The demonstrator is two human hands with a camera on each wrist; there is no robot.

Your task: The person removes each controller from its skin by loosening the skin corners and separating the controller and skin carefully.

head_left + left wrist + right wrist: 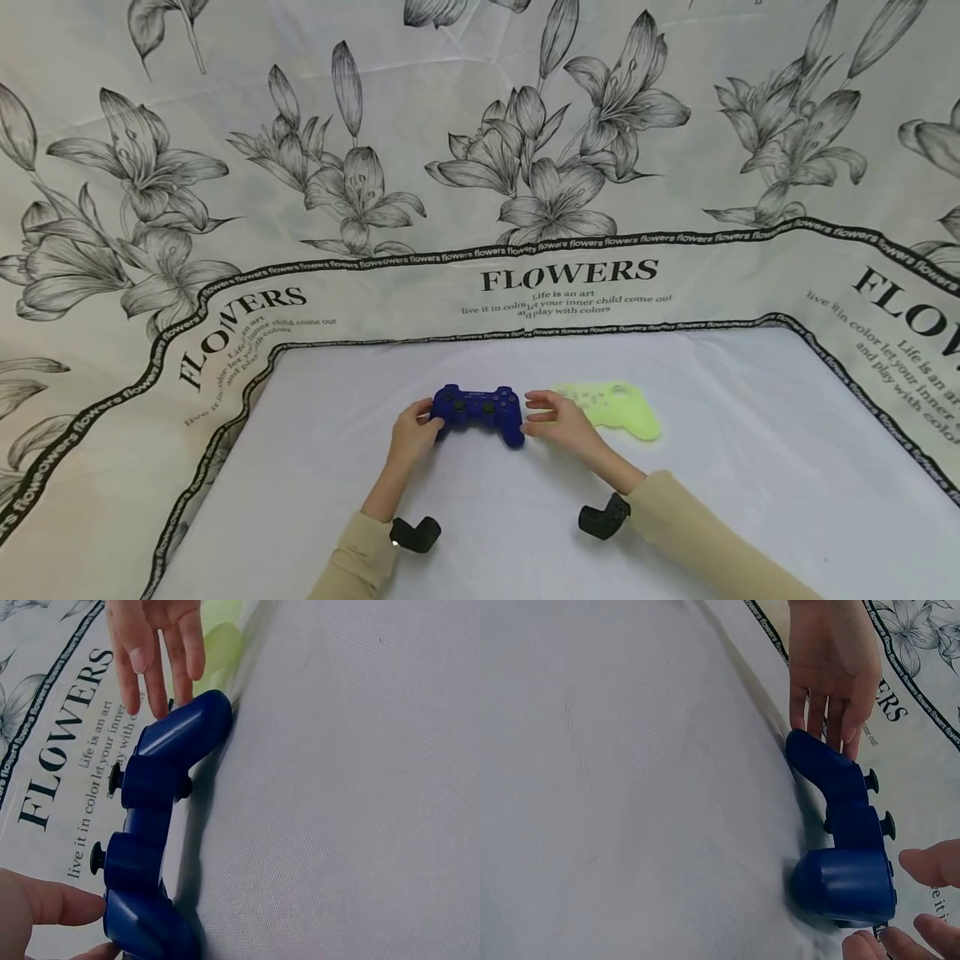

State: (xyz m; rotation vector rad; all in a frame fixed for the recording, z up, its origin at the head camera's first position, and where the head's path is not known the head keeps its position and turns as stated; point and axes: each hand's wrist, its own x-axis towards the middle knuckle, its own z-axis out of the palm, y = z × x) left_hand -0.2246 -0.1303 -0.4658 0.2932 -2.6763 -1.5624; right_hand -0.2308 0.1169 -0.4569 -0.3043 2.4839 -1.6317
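Observation:
A dark blue game controller with two black thumbsticks is held just above the white cloth, its shadow falling beneath. My left hand pinches its left grip, thumb on the upper face and fingers behind and below. At the other grip, my right hand has its thumb and fingers apart around the grip's end; a gap shows between thumb and controller in the right wrist view. Behind the right hand lies a soft-looking yellow-green piece shaped like a controller, partly hidden by that hand.
White cloth covers the table. A hanging fabric with printed lilies and lettering encloses the back and both sides. A black wrist-worn device sits at the left cuff, another at the right.

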